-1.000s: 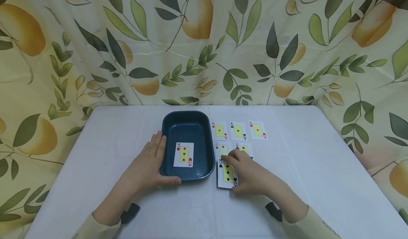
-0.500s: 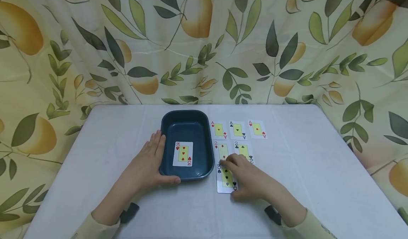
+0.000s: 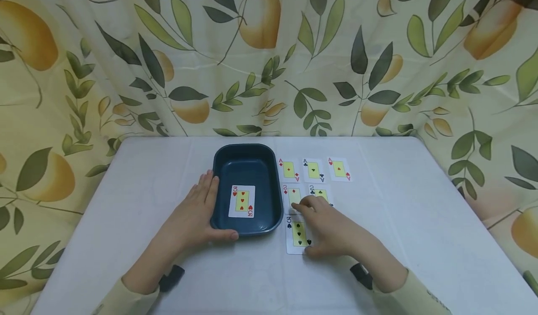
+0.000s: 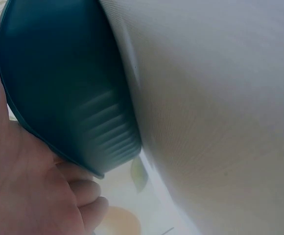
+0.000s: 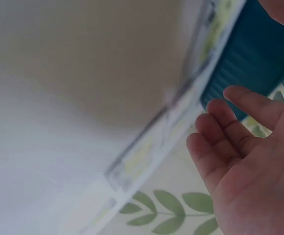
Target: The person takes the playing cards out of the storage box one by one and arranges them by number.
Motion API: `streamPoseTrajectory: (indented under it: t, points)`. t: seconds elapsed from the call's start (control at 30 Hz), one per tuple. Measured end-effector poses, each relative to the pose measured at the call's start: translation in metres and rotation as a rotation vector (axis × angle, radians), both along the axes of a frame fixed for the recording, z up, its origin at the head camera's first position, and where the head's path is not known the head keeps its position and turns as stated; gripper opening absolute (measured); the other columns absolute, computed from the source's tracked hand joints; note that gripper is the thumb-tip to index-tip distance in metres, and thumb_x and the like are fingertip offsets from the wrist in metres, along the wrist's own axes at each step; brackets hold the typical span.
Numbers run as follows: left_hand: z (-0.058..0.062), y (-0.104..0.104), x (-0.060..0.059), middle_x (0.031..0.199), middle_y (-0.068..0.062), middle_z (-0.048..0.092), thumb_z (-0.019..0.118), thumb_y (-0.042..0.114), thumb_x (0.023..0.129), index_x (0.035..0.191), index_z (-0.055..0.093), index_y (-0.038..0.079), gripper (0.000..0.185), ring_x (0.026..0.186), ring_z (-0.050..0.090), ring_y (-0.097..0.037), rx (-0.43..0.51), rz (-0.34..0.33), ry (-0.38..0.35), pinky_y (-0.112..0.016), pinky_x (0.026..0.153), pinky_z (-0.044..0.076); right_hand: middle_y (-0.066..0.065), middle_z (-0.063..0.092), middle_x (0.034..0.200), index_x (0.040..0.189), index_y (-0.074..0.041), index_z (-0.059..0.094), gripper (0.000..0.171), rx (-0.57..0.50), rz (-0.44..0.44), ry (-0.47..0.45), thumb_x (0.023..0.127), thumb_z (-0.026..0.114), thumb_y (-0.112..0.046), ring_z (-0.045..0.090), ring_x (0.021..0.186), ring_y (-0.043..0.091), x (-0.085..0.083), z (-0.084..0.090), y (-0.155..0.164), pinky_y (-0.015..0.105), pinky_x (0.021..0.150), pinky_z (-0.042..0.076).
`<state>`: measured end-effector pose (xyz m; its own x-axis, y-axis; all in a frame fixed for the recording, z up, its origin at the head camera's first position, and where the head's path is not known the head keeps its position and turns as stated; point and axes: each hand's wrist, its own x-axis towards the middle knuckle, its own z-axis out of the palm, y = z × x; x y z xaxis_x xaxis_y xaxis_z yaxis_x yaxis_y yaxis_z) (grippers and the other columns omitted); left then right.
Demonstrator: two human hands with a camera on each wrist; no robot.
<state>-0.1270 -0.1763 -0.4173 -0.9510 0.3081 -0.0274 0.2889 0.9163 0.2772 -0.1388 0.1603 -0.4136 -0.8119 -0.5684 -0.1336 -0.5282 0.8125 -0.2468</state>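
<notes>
My left hand [image 3: 191, 219] lies along the left side of a dark blue-green tray [image 3: 245, 171], its fingers straight against the rim and its thumb at the near corner. A three of hearts card [image 3: 237, 212] lies face up inside the tray. Just right of the tray, a three of spades card [image 3: 296, 244] lies on the table. Over its right side hovers my right hand [image 3: 332, 226], with loosely bent fingers and its thumb by the card's lower right corner. In the right wrist view these fingers [image 5: 210, 159] hold nothing. The hand partly covers the two of clubs card [image 3: 321, 193].
Beyond the three of spades lies the two of diamonds card [image 3: 287, 192]. Behind the twos is a row with the ace of diamonds [image 3: 288, 169], ace of clubs [image 3: 313, 170] and ace of hearts [image 3: 338, 168]. A fruit-patterned curtain [image 3: 311, 72] hangs behind the white table [image 3: 420, 240].
The three of spades has shifted slightly toward me and now lies flat below the two of diamonds. My right hand has let go of it. The left hand stays at the tray.
</notes>
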Motion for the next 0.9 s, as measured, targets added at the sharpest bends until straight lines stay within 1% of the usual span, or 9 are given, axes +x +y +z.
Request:
streamPoseTrajectory:
  t: [0.1,0.27,0.37,0.5,0.67,0.8,0.9]
  points:
    - [0.0,0.0,0.0,0.167,-0.017,0.0,0.065,0.091,0.058,0.159,0.009,0.001,0.146,0.154,0.003,-0.036,-0.001,-0.002,-0.001,-0.053,0.121,0.018,-0.002,0.047,0.135,0.148,-0.016,0.048,0.096,-0.022,0.011,0.013,0.064,0.088,-0.037,0.045,0.114,0.014,-0.006,0.011,0.0,0.028,0.092,0.053]
    - [0.0,0.0,-0.001,0.167,-0.017,-0.001,0.065,0.091,0.058,0.159,0.009,0.001,0.146,0.154,0.003,-0.035,0.002,-0.002,0.001,-0.052,0.121,0.017,0.002,0.045,0.14,0.15,-0.016,0.044,0.097,-0.083,0.024,0.035,0.066,0.088,-0.037,0.045,0.121,0.019,-0.016,0.031,-0.007,0.033,0.093,0.055]
    - [-0.001,0.0,-0.001,0.167,-0.017,-0.001,0.065,0.091,0.058,0.159,0.009,0.001,0.146,0.154,0.003,-0.035,0.0,-0.002,0.0,-0.052,0.122,0.017,0.003,0.045,0.14,0.151,-0.015,0.043,0.096,-0.12,0.045,0.04,0.069,0.087,-0.039,0.044,0.12,0.019,-0.023,0.041,-0.017,0.034,0.091,0.055]
    - [-0.001,-0.001,-0.001,0.167,-0.017,0.0,0.065,0.091,0.059,0.159,0.01,0.001,0.145,0.154,0.003,-0.035,-0.003,-0.004,0.004,-0.053,0.122,0.017,0.004,0.045,0.141,0.151,-0.014,0.043,0.096,-0.15,0.068,0.018,0.071,0.086,-0.042,0.045,0.117,0.018,-0.031,0.049,-0.035,0.033,0.088,0.054]
    - [-0.003,-0.002,0.0,0.167,-0.019,0.001,0.064,0.091,0.06,0.159,0.011,0.0,0.145,0.154,0.005,-0.037,-0.008,-0.012,0.018,-0.053,0.121,0.019,0.006,0.044,0.143,0.152,-0.012,0.042,0.096,-0.149,0.084,-0.018,0.072,0.086,-0.045,0.045,0.12,0.019,-0.042,0.049,-0.062,0.034,0.096,0.053]
    - [-0.003,-0.003,0.0,0.167,-0.02,0.002,0.063,0.091,0.061,0.158,0.011,-0.001,0.144,0.154,0.006,-0.037,-0.009,-0.021,0.03,-0.054,0.121,0.02,0.005,0.045,0.14,0.15,-0.01,0.045,0.095,-0.124,0.133,-0.007,0.073,0.085,-0.047,0.045,0.121,0.017,-0.049,0.041,-0.083,0.031,0.1,0.05]
    - [-0.002,-0.004,-0.001,0.166,-0.021,0.002,0.063,0.09,0.062,0.158,0.012,-0.002,0.143,0.154,0.006,-0.037,-0.012,-0.034,0.041,-0.053,0.121,0.02,0.005,0.047,0.138,0.149,-0.008,0.047,0.094,-0.093,0.178,0.018,0.072,0.084,-0.048,0.044,0.118,0.017,-0.053,0.033,-0.097,0.029,0.098,0.05]
